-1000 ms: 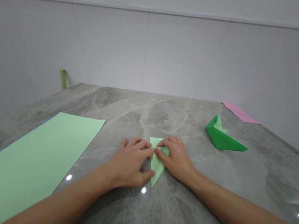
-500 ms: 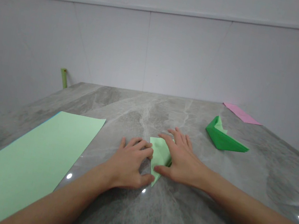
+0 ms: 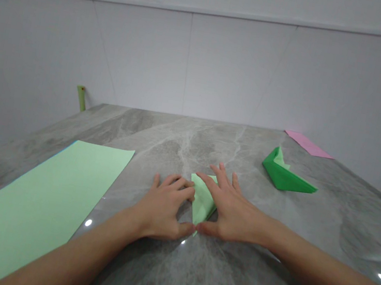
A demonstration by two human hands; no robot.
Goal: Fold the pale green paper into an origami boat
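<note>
A small folded piece of light green paper (image 3: 203, 201) lies on the grey marbled table, narrowing to a point towards me. My left hand (image 3: 166, 207) rests at its left edge, fingers spread, with the thumb at the lower tip. From the right, my right hand (image 3: 231, 206) lies over the paper's right side. Its index finger reaches across the top edge, and its thumb touches the lower tip close to the left thumb. Both hands press on the paper with fingers apart, and neither grips it. The right part of the paper is hidden under the right hand.
Large light green sheets (image 3: 40, 199) lie at the left. A darker green folded paper shape (image 3: 285, 176) sits at the right, with a pink sheet (image 3: 308, 144) behind it near the table's far corner. A yellow-green strip (image 3: 81, 98) stands at the far left edge by the white wall.
My right thumb has slid down towards me to the paper's lower tip. The right index finger has shifted slightly left along the top. My left hand has stayed almost still.
</note>
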